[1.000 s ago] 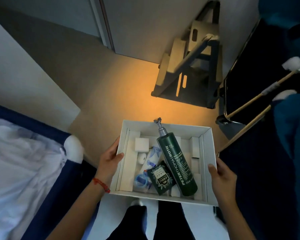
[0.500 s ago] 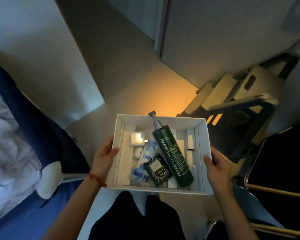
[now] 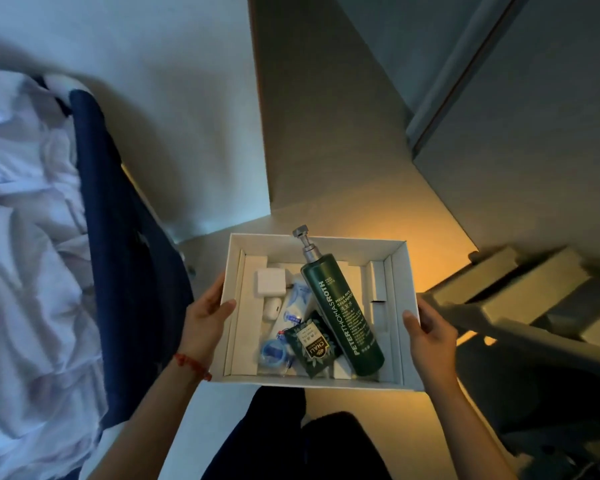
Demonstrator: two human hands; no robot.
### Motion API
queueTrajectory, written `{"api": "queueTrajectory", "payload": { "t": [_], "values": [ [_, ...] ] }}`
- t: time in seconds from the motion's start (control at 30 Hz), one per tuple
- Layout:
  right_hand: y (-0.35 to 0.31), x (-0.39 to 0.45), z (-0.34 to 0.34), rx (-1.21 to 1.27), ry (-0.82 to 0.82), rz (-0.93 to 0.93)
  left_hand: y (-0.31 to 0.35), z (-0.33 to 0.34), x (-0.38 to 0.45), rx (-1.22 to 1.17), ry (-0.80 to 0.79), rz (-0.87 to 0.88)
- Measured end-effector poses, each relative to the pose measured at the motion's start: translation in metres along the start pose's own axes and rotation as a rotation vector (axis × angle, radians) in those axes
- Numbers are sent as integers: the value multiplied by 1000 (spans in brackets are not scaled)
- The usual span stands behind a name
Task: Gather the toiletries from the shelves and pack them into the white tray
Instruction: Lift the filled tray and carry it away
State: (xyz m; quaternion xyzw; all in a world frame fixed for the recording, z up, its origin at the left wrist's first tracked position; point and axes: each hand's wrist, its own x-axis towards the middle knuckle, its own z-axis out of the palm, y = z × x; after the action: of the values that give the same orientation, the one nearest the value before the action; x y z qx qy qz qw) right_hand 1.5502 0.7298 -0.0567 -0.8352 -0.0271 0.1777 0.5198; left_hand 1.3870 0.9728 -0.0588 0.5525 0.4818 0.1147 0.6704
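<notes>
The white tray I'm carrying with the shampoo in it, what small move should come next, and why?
Probably keep the white tray level and set it down somewhere flat. Both the left hand and right hand grip its sides, and the green shampoo bottle lies loose, its pump poking over the far rim.

Bottle in tray, packet alongside.

Both forearms reach up from the bottom of the frame toward its centre. The left hand grips the left wall of the white tray, thumb hooked over the rim. The right hand grips the right wall likewise, thumb on top. A red cord circles the left wrist.
</notes>
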Motion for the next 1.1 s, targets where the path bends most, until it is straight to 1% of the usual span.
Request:
{"api": "queueTrajectory", "payload": {
  "t": [0.23,0.47,0.63,0.7,0.77,0.83,1.0,1.1],
  "values": [
    [-25,73,45,17,-153,-5,18,-7,48,-26,109,-28],
    [-18,164,98,-18,-279,43,19,7,114,-79,252,-70],
    [-16,213,130,-29,-351,-35,12,12,160,-75,277,-71],
    [20,258,173,-84,-372,-39,-21,13,217,-67,316,-95],
    [18,263,179,-57,-396,-27,-18,11,221,-105,300,-90],
    [31,274,193,-48,-396,-23,-31,8,239,-102,310,-83],
    [92,321,264,-44,-408,-27,-97,-2,323,-126,349,-115],
    [136,343,303,-46,-426,-23,-139,-7,365,-132,373,-89]
  ]
}}
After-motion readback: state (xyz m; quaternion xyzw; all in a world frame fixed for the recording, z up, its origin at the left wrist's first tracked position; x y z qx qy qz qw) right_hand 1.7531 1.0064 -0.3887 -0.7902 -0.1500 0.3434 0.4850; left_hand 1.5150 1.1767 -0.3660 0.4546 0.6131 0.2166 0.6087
